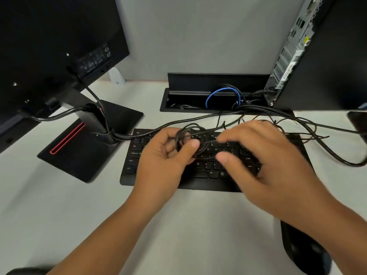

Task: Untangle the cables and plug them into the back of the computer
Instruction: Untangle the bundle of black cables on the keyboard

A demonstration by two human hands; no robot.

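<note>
Hands (208,155) around thin black cables (190,135), looped in a tangle.

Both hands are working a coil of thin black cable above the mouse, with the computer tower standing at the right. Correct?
Not quite: the head view shows both hands, left hand and right hand, working the cable coil above the keyboard, not the mouse. The computer tower does stand at the right.

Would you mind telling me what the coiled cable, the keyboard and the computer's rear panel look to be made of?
Coiled cable: thin black rubbery or plastic sheath, bending freely into loops.
Keyboard: matte black plastic, going by its dull moulded keys.
Computer's rear panel: bare silvery sheet metal, apparently, perforated with vents.
</note>
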